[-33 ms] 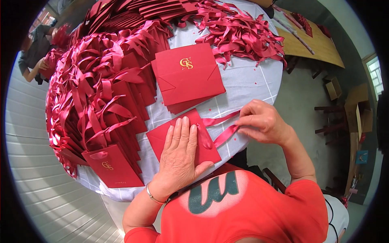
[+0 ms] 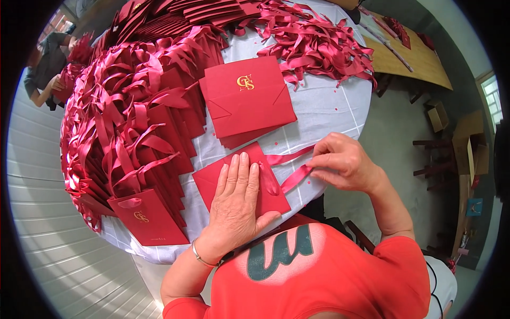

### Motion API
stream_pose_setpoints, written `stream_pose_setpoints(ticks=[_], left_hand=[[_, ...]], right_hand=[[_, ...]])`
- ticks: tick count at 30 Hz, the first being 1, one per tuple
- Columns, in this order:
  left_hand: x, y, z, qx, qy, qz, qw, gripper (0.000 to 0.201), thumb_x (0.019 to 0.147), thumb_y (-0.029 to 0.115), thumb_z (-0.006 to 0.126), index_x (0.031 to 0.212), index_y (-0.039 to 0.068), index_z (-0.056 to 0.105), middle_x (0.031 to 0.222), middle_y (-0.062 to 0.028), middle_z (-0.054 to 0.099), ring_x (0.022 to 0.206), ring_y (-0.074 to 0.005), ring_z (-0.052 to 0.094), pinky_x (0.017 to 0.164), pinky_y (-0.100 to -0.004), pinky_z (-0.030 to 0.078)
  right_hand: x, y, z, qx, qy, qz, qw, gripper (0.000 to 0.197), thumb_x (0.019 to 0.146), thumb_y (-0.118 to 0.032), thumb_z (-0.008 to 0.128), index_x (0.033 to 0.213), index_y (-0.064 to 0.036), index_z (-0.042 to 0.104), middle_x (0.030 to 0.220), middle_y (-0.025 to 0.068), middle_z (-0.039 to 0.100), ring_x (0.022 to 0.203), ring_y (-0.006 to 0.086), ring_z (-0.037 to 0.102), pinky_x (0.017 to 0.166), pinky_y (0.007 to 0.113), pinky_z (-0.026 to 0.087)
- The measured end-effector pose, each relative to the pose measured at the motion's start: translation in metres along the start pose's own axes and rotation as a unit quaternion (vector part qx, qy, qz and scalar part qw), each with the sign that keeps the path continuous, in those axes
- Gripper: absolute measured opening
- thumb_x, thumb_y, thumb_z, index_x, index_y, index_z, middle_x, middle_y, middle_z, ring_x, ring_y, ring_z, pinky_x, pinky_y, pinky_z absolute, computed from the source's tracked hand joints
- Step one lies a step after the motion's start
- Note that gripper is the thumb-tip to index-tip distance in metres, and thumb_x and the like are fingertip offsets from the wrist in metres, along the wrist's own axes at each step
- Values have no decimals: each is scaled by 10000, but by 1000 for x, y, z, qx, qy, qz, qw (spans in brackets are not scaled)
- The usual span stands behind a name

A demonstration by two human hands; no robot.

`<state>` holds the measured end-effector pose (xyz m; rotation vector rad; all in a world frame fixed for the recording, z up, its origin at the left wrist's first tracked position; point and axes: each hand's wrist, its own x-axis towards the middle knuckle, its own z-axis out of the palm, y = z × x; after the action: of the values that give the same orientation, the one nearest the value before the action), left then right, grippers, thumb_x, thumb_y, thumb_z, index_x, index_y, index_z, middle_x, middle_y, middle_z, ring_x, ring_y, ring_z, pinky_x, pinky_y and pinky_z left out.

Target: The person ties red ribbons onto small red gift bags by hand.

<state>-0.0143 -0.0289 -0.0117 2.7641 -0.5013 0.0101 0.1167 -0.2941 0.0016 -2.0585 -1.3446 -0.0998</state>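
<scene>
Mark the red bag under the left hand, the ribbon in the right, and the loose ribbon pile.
Red bag [image 2: 207, 182]: head view, uncovered left part.
Held ribbon [image 2: 297, 179]: head view, middle of lower strand.
Loose ribbon pile [image 2: 322, 43]: head view, middle of heap.

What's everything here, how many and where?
Round clothed table: one, white, centre.
Flat paper bag: one, red, near edge.
Satiny ribbon strands: two, pink, beside it.
Stacked paper bags: several, red, middle.
Ribboned paper bags: many, red, left.
Loose satiny ribbons: many, pink, far right.
Wooden tabletop: one, tan, upper right.
Cardboard boxes: several, brown, right.
Co-worker: one, in grey, upper left.
Left fingers: five, bare, on flat bag.
Right fingers: several, bare, pinching strands.
</scene>
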Motion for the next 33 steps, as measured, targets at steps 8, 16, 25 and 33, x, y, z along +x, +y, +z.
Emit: stream_pose_setpoints(ticks=[8,16,25,33], left_hand=[[0,-1,0,-30,25,3,999,1046,788,546,760,1476,-111,325,1546,-362,276,1478,-464,263,1219,-539,199],[-1,-1,3,-45,54,0,998,1003,759,509,788,1422,-137,402,1522,-363,323,1473,-453,284,1222,-530,195],[-3,-3,5,-39,55,7,998,1009,818,566,719,1433,-155,368,1512,-375,323,1456,-477,298,1214,-542,209],[-3,-3,5,-40,51,9,998,1008,809,561,727,1466,-111,363,1533,-363,299,1466,-479,275,1217,-546,194]], right_hand=[[17,-38,43,23,72,-5,997,196,724,-39,823,894,-59,728,808,61,648,689,229,638,598,344,495],[50,-60,70,-60,92,163,981,171,819,-162,784,853,-38,672,766,108,648,641,281,645,565,383,507],[70,-50,69,-64,-31,253,965,214,868,-224,713,848,-12,695,747,146,684,660,306,668,596,403,522],[80,-32,51,312,-126,449,828,220,957,-189,657,870,9,699,713,38,680,600,73,586,508,275,459]])
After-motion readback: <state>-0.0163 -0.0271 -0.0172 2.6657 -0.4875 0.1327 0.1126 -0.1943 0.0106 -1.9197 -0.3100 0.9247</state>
